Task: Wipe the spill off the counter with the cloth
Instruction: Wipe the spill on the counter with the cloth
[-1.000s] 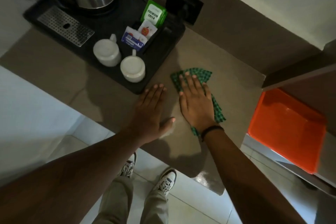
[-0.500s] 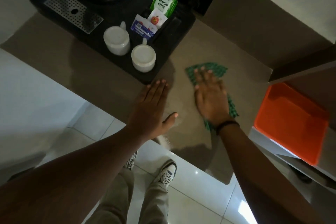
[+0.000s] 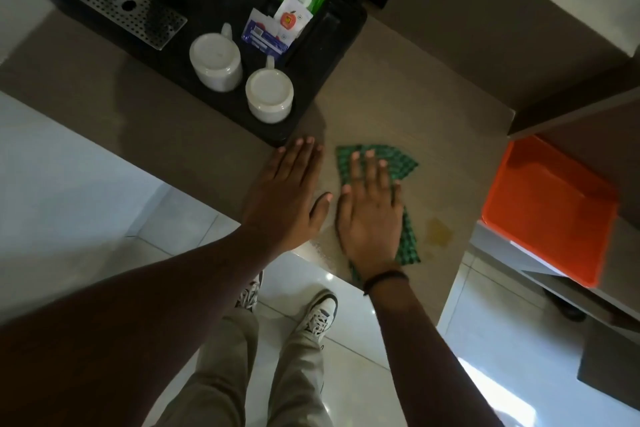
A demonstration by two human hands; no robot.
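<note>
Right hand (image 3: 370, 215) flat, fingers spread, palm down pressing the green checked cloth (image 3: 394, 163) onto the counter (image 3: 398, 97). Left hand (image 3: 285, 194) flat beside it, fingers together, holding nothing. Yellowish spill (image 3: 438, 232) just right of cloth, near counter edge.

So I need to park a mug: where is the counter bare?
Bare counter lies between the black tray, the back wall and the green cloth. Another strip runs left of the left hand. Crowded: the tray, and near the yellowish spill beside the right hand.
</note>
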